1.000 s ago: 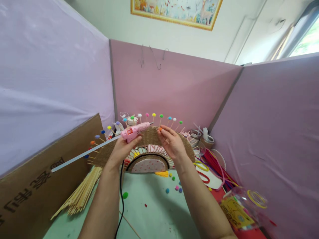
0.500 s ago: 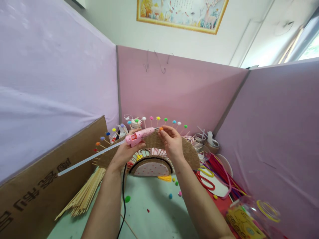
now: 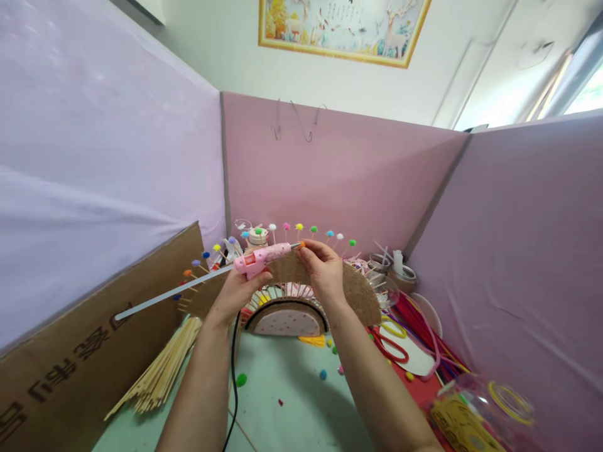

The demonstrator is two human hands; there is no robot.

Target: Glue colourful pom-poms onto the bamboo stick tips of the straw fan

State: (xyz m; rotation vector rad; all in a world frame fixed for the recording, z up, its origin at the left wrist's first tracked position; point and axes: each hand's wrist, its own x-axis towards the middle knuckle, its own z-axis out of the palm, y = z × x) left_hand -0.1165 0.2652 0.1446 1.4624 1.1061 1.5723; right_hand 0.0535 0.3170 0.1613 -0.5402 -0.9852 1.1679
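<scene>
My left hand point(image 3: 239, 290) is wrapped round a pink hot glue gun point(image 3: 259, 259), with a long glue stick point(image 3: 174, 293) jutting out of its back end. Between the thumb and fingers of my right hand point(image 3: 324, 267) is an orange pom-pom point(image 3: 301, 245), and the gun's nozzle tip meets it or nearly so. Behind both hands stands an arched, fan-shaped piece point(image 3: 360, 295) wound in brown cord. Thin sticks radiate from its outer edge, many tipped with coloured pom-poms. At its base is a dotted half-round panel point(image 3: 285, 322) with a dark rim.
Bamboo sticks point(image 3: 157, 370) lie in a bundle at left by a cardboard sheet point(image 3: 61, 364). Loose pom-poms point(image 3: 323, 375) dot the green table point(image 3: 282, 420). Red-handled scissors point(image 3: 391, 348), pipe cleaners point(image 3: 414, 314) and a clear jar point(image 3: 480, 408) are at right. A black cord point(image 3: 234, 376) runs down from the gun.
The glue gun's nozzle has come up to the orange pom-pom, which has shifted slightly left in my right hand. Both hands keep their holds.
</scene>
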